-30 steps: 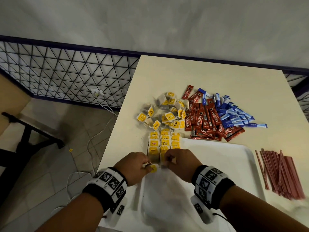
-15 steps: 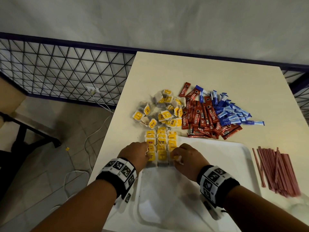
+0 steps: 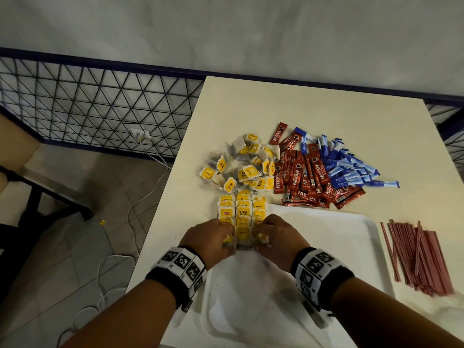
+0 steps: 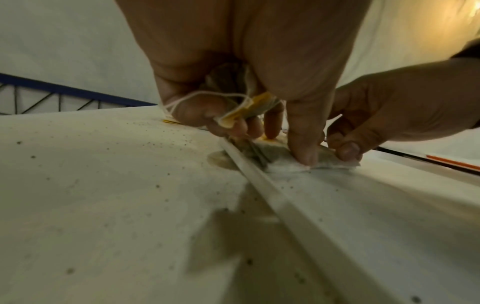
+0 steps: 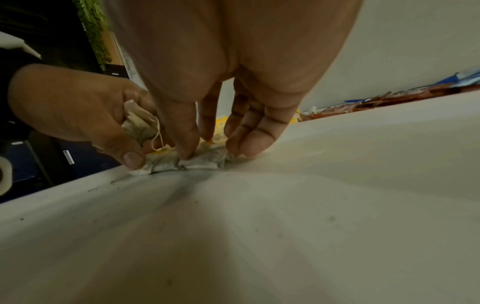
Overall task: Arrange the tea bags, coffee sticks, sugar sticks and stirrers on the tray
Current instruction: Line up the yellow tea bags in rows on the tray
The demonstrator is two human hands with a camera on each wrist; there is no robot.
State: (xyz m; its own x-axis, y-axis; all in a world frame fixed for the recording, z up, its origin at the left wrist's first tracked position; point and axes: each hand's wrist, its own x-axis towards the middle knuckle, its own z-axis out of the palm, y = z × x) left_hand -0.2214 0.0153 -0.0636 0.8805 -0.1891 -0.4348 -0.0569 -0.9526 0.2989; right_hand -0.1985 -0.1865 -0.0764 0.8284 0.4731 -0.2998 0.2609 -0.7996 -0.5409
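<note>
Tea bags: three rows of tea bags [image 3: 242,214] are lying along the tray's [image 3: 351,222] left far corner, yellow tags up; more are sitting loose in a heap [image 3: 241,167] on the surface [image 3: 326,109] beyond.
Handling: they are looking light, soft and easily crushed, with strings [image 4: 207,96] that could snag; pinching the paper edge or the tag is probably safest.
Direction: the rows are running away from the person, and each bag's long side appears to be lying along its row.
Left hand [image 3: 213,241]: it is curling around a bunched spare tea bag [image 5: 137,123] while its thumb is pressing the nearest bag down.
Right hand [image 3: 278,237]: its thumb and fingertips [image 5: 249,148] are pressing down on the nearest bag [image 5: 205,162], gripping nothing.
Other items: coffee sticks [image 3: 308,179], sugar sticks [image 3: 351,167] and stirrers [image 3: 421,257] are waiting off the tray.
</note>
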